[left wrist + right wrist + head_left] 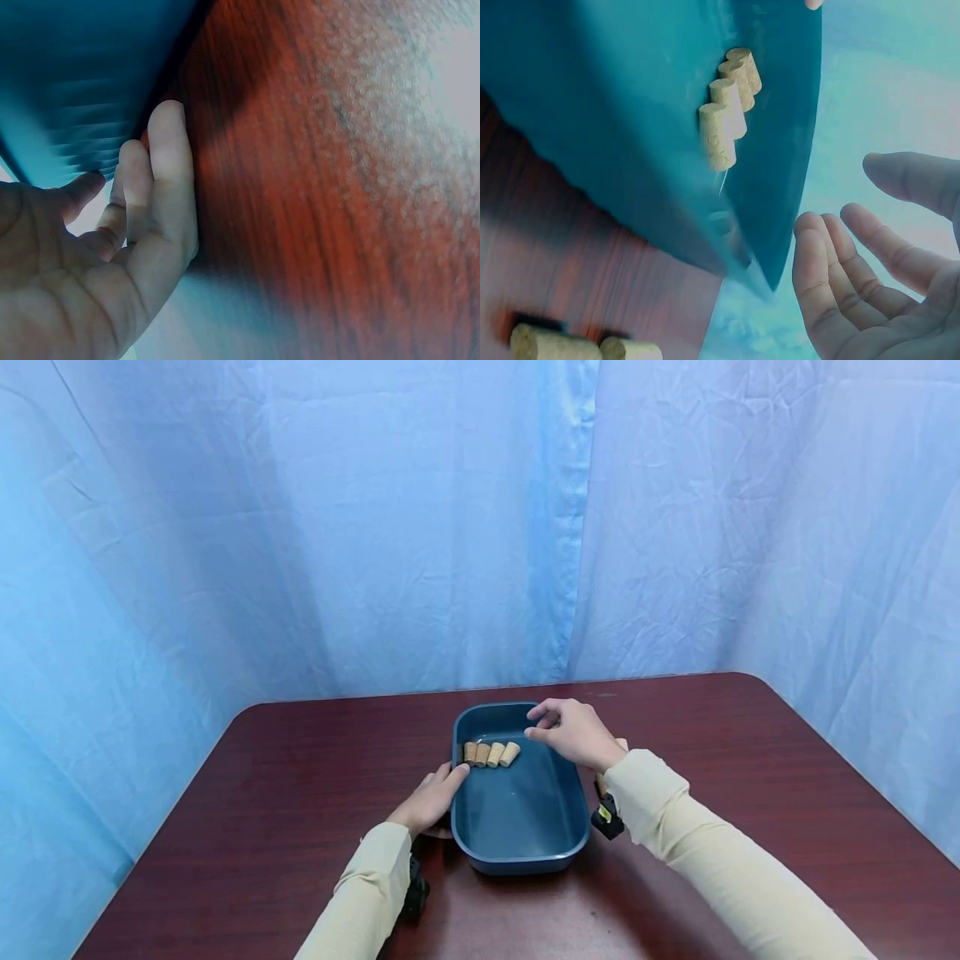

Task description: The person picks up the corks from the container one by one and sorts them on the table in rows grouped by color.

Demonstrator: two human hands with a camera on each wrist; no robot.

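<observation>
Several tapered cork stoppers [492,754] lie side by side in a row inside a dark blue-green rectangular tray [517,827], starting from its left wall. My left hand [429,800] rests against the tray's left side. Its thumb is at the rim, and the other fingers lie fairly straight along the outer wall in the left wrist view. Over the tray's right rim hovers my right hand [573,732], with nothing in its fingers. The right wrist view shows its thumb spread apart from the loosely bent fingers, to the right of the row of corks [718,137].
Outside the tray, more corks [559,345] lie on the red-brown wooden table [315,777], partly hidden by my right wrist in the head view. Light blue curtains [420,527] hang behind the table and at its sides. Small black devices are worn on both wrists.
</observation>
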